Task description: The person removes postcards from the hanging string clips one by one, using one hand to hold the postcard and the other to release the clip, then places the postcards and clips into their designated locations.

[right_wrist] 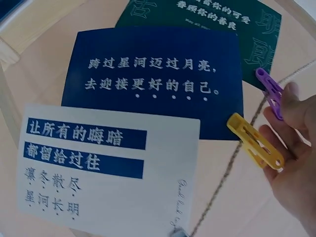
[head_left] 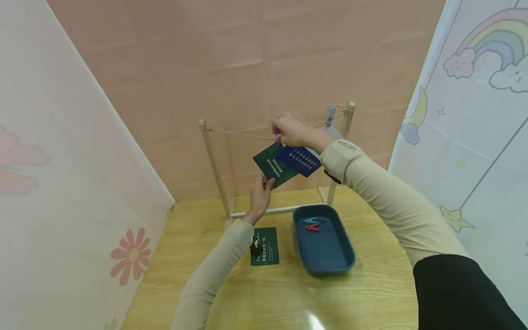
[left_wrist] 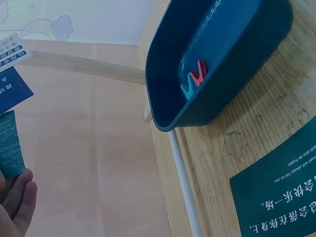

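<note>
My right hand [head_left: 294, 130] pinches a purple clothespin [right_wrist: 270, 93] at the upper corner of a green card [head_left: 269, 161], beside the string [head_left: 239, 134]. The lower edge of that card is between the thumb and fingers of my left hand [head_left: 259, 200]. Next to it, a yellow clothespin [right_wrist: 254, 140] clips a dark blue card [right_wrist: 153, 79] to the string, close to my right fingers. A white card with blue bands [right_wrist: 108, 177] hangs farther along under a grey clothespin [head_left: 329, 116]. Whether the purple clothespin bites the string is hard to tell.
A wooden frame [head_left: 215, 169] carries the string, with a white bar [head_left: 280, 209] low between its posts. In front, a dark blue tray [head_left: 326, 259] holds a teal clothespin [head_left: 311, 220] and a red clothespin [head_left: 312, 227]. Another green card [head_left: 270, 250] lies on the table beneath my left forearm.
</note>
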A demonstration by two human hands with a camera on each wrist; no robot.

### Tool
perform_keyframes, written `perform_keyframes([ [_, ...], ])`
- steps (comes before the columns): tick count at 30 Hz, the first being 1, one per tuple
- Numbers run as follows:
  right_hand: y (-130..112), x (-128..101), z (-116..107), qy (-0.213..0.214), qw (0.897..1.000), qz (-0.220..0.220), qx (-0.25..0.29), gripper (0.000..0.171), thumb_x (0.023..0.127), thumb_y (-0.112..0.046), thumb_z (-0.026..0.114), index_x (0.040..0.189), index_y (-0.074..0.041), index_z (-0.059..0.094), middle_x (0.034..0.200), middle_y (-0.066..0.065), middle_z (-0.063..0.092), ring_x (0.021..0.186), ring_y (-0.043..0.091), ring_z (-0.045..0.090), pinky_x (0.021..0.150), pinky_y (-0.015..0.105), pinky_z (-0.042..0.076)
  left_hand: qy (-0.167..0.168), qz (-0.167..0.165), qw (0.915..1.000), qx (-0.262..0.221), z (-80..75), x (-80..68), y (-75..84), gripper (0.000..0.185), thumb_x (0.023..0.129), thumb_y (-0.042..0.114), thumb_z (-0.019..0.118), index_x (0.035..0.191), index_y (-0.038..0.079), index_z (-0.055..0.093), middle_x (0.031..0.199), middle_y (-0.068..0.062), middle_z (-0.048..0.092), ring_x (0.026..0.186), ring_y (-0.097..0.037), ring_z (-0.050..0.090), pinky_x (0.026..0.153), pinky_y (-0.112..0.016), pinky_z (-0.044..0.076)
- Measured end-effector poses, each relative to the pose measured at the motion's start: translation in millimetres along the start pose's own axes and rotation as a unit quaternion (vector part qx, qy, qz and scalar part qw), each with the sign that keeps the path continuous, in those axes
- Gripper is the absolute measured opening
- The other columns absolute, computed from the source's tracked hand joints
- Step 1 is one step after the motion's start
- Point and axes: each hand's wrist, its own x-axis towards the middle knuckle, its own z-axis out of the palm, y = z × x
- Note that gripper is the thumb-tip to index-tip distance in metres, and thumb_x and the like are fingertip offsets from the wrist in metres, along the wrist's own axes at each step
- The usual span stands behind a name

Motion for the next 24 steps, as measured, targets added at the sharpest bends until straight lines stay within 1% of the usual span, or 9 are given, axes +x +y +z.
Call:
perform_keyframes([
  [4,0,0,4,0.018,1.0,-0.002,0.021,0.01,0.094,-0.007,0.066,0.102,-0.001,0.067,0.1,0.012,0.063,0.094,0.029,0.049,0.092,0.045,0.04,0.004,0.0,1.0,-0.003,0.3,-1.2,0.3,0.012,0.102,0.011,0.055,0.101,0.0,0.057,0.085,-0.013,0.068,0.074,-0.022,0.065,0.063,-0.034,0.054],
  [9,3,-1,7,0.057,0.998,-0.016,0.028,0.003,0.092,0.0,0.063,0.095,-0.002,0.064,0.094,0.013,0.062,0.087,0.029,0.051,0.085,0.044,0.045,0.011,0.012,0.9999,-0.005,0.5,-0.5,0.0,0.013,0.102,0.011,0.055,0.097,-0.001,0.057,0.084,-0.013,0.068,0.072,-0.022,0.065,0.062,-0.034,0.054],
  [12,5,-2,9,0.081,0.996,-0.033,0.031,0.006,0.092,0.003,0.06,0.09,-0.003,0.061,0.09,0.013,0.061,0.083,0.029,0.053,0.081,0.043,0.046,0.019,0.023,0.9995,-0.005,-0.2,0.1,0.9,0.013,0.102,0.01,0.055,0.097,-0.002,0.056,0.083,-0.013,0.068,0.071,-0.023,0.065,0.062,-0.034,0.054],
  [17,7,-4,13,0.115,0.99,-0.059,0.05,0.012,0.092,0.006,0.059,0.085,-0.004,0.06,0.084,0.012,0.062,0.076,0.027,0.06,0.069,0.036,0.045,0.026,0.036,0.999,-0.002,0.2,0.4,0.4,0.013,0.102,0.011,0.055,0.097,-0.001,0.057,0.082,-0.013,0.067,0.07,-0.022,0.064,0.06,-0.032,0.052],
  [19,9,-4,14,0.12,0.989,-0.062,0.062,0.015,0.091,0.009,0.058,0.084,-0.004,0.059,0.083,0.011,0.063,0.075,0.026,0.063,0.065,0.034,0.044,0.027,0.039,0.9989,-0.001,0.4,0.4,0.2,0.012,0.102,0.011,0.055,0.097,-0.001,0.057,0.081,-0.012,0.067,0.07,-0.021,0.064,0.06,-0.032,0.052],
  [22,10,-5,16,0.123,0.987,-0.063,0.086,0.021,0.085,0.017,0.055,0.083,-0.004,0.058,0.084,0.011,0.063,0.074,0.023,0.067,0.06,0.031,0.042,0.028,0.041,0.9988,-0.001,0.3,-0.1,0.1,0.012,0.102,0.01,0.056,0.097,-0.001,0.057,0.081,-0.012,0.068,0.069,-0.021,0.065,0.06,-0.032,0.053],
  [24,11,-5,17,0.127,0.985,-0.067,0.091,0.024,0.083,0.019,0.054,0.082,-0.004,0.058,0.084,0.011,0.062,0.075,0.023,0.068,0.059,0.03,0.041,0.029,0.042,0.9987,0.0,0.3,-0.3,-0.6,0.012,0.101,0.009,0.056,0.097,-0.001,0.057,0.08,-0.012,0.068,0.069,-0.022,0.065,0.06,-0.033,0.054],
])
